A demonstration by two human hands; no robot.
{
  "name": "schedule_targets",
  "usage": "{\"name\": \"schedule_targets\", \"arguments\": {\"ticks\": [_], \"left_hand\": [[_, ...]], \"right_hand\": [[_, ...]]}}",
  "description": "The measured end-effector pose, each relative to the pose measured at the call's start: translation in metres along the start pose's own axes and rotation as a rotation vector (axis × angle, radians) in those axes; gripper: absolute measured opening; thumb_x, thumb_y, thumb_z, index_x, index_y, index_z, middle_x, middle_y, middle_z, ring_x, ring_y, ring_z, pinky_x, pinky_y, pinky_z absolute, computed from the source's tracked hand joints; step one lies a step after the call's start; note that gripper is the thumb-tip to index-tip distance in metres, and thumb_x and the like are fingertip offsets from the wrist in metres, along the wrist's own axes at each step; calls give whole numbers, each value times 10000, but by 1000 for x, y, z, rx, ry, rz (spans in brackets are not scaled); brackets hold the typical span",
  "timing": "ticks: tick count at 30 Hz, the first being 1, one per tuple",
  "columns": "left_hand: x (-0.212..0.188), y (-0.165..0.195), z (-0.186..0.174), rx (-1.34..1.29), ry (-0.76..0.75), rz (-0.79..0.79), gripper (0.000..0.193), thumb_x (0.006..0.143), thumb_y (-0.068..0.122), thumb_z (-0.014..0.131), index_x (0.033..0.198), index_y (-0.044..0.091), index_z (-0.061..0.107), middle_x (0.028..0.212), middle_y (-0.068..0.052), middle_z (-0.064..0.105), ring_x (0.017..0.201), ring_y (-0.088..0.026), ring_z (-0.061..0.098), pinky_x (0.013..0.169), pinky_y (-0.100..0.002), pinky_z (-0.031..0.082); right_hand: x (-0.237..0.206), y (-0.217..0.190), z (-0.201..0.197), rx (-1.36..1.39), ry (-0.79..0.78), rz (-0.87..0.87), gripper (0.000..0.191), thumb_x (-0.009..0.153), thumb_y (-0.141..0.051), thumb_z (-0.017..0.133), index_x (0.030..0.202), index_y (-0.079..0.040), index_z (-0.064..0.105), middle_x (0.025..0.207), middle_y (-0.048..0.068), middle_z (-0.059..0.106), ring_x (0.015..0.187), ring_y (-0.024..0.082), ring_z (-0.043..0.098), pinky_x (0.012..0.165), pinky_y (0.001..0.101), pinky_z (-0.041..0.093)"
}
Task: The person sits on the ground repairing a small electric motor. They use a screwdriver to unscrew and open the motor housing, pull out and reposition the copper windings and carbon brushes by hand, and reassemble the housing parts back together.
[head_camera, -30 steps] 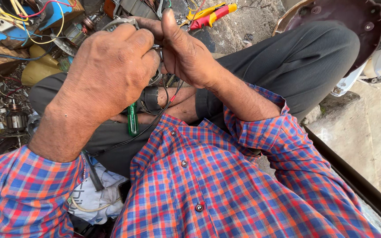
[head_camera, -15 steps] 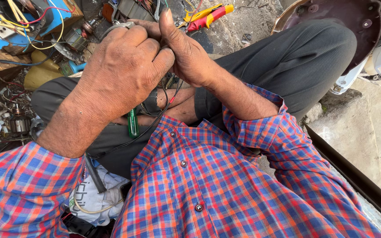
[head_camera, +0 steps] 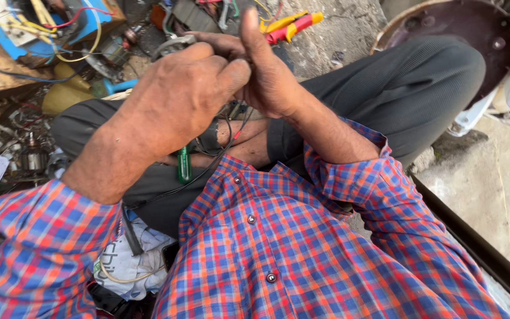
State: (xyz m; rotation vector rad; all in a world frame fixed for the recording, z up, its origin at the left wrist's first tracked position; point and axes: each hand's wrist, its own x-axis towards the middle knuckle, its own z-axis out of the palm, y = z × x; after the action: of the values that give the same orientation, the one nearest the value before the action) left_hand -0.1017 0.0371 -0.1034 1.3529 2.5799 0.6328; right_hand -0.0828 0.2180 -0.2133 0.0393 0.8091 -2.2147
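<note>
**Both hands working a small metal part over the lap**

Since the earlier frame, both hands have shifted slightly rightward. Left hand [head_camera: 178, 103] is clenched around a grey metal part [head_camera: 175, 44], steadying it, wrist bent. Right hand [head_camera: 267, 74] pinches it, thumb upright. Black wires [head_camera: 219, 147] hang from the grip beside a green screwdriver [head_camera: 184, 165] on the lap.

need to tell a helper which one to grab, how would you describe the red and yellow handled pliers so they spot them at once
Start at the person's raised hands, then look past the right hand to the grey concrete ground. The pliers lie there at the top of the view, the only tool with red and yellow grips.
</note>
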Motion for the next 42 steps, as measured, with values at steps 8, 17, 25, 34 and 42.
{"name": "schedule_targets", "arguments": {"ticks": [8,17,25,34,42], "left_hand": [[2,-3,5,94,6,-72,92,963,82,643,1053,93,629,908,-77,643,913,-257,661,771,-390,585],[3,-5,7,37,-28,-56,160,888,79,690,1038,79,633,893,-76,646,914,-255,661,790,-384,581],[25,38,-40,-17,98,-37,215,778,211,757,892,70,641,909,-137,685,896,-315,672,783,-434,562],[51,120,-60,-166,-89,-4,126,778,181,699,836,75,735,860,-155,733,819,-340,727,704,-479,588],[-3,67,-28,-260,-422,-141,159,789,165,658,776,68,783,809,-204,742,765,-397,732,663,-535,575]], "right_hand": [[2,-5,-1,-78,13,-52,1098,941,-805,356,1617,60,341,1482,222,542,1393,271,565,1190,468,526],[3,-3,-6,-69,-1,-47,1034,959,-786,334,1591,30,382,1497,224,535,1433,292,539,1209,484,510],[5,-21,17,-22,197,-7,1039,937,-802,325,1560,20,454,1527,169,536,1379,281,539,1188,454,431],[19,-24,21,70,114,-54,1063,918,-825,391,1481,73,469,1415,216,603,1261,354,605,1090,532,494],[17,-24,10,-17,130,-137,966,964,-747,420,1505,53,466,1418,156,607,1277,298,602,1109,519,504]]}}
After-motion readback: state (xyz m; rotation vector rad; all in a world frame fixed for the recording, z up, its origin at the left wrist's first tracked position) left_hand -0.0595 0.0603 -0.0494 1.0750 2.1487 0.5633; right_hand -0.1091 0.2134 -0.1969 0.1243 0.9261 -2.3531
